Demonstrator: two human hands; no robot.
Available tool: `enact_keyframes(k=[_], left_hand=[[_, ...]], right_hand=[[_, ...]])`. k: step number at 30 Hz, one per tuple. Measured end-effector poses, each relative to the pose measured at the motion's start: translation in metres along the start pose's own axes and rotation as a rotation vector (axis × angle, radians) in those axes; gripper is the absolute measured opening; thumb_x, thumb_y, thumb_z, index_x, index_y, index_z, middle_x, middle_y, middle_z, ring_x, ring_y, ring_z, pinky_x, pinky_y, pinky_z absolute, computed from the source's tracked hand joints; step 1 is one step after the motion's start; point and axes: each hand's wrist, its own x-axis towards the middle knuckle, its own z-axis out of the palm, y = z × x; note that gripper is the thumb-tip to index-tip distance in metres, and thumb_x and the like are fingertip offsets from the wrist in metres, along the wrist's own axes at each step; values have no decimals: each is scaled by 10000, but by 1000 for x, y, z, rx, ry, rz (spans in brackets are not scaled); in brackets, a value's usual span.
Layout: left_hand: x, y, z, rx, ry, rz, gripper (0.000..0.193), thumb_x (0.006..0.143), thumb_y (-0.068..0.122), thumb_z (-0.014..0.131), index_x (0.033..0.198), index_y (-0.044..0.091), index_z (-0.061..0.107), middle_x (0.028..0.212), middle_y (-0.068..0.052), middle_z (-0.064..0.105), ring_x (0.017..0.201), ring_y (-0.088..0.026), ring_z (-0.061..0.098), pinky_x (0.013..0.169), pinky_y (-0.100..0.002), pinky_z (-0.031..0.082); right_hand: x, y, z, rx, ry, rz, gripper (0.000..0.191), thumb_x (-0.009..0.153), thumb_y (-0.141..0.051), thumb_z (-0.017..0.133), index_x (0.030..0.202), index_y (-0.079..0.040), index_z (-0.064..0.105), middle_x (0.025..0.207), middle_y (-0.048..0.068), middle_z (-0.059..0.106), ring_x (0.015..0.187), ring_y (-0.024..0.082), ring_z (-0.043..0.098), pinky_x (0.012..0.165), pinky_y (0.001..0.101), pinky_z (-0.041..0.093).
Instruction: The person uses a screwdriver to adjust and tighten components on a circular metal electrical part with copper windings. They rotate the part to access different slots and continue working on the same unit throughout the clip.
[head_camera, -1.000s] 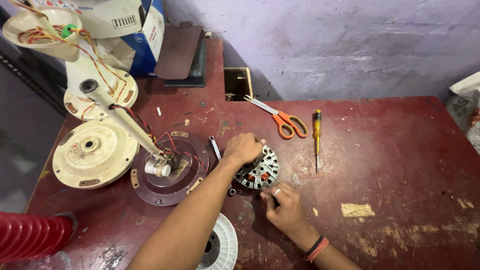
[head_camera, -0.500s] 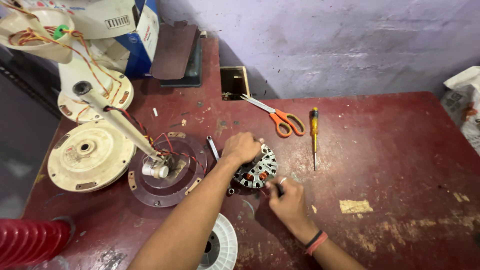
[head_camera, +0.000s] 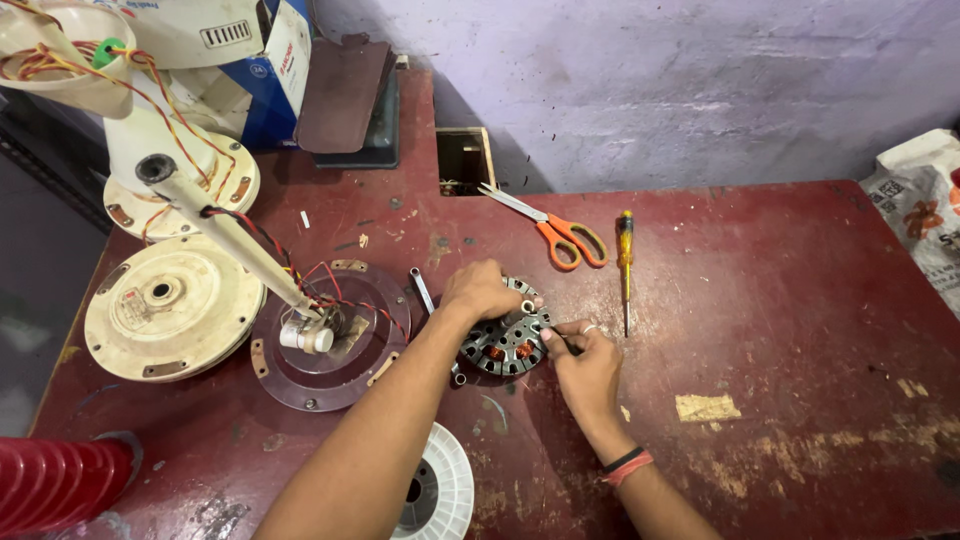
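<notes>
Resting at frame centre on the worn red table, the round metal stator shows copper windings. Left hand lies curled over its upper rim; right hand pinches its right edge with closed fingers. Blue-and-white box stands upper left. Orange scissors and screwdriver lie just above. Right half of table stays open.

Soft daylight is falling across a pale, mottled lilac wall — below it, a scuffed dark-red worktable is showing chipped paint and a square hole.
</notes>
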Motion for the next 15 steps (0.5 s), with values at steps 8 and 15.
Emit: enact_keyframes(k=[8,15], left_hand=[[6,1,7,-18,15,17,625,691,528,822,1076,37,780,1176,-218,728,1136,-366,696,973,-448,544],[15,-3,14,-37,28,31,568,692,475,807,1071,52,793,1156,-210,744,1114,-357,710,956,-447,553]], right_hand=[[-9,-2,-2,-161,24,-145,115,854,-135,751,898,-37,791,691,114,760,563,177,663,553,344,499],[-10,-2,-1,-160,43,-234,111,863,-119,742,898,-17,767,686,141,734,567,167,674,556,349,508]])
